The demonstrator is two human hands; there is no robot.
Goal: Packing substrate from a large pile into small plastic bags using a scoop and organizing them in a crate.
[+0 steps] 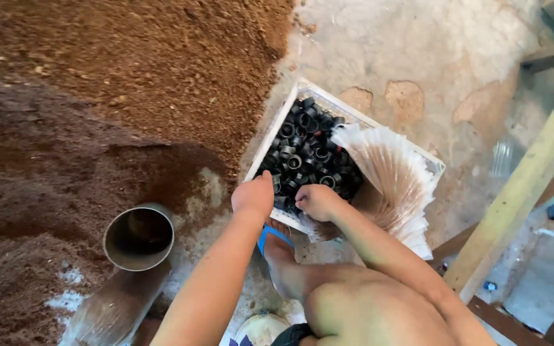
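Head view: we log a white tray [270, 138] of black plastic rings [307, 150] on the floor, at one o'clock from a metal tube [138, 238] lying by brown soil [97, 96]. Our left hand [252, 195] and right hand [317, 200] dip into the tray's six o'clock edge among the rings. The fingers curl downward out of sight, so we cannot tell whether they grasp anything; fanned clear bags [395, 176] sit at the tray's four o'clock.

Pale patchy concrete floor [418, 45], mound of brown soil [97, 83] at left, slanted wooden beam [520, 186] at right, daylight
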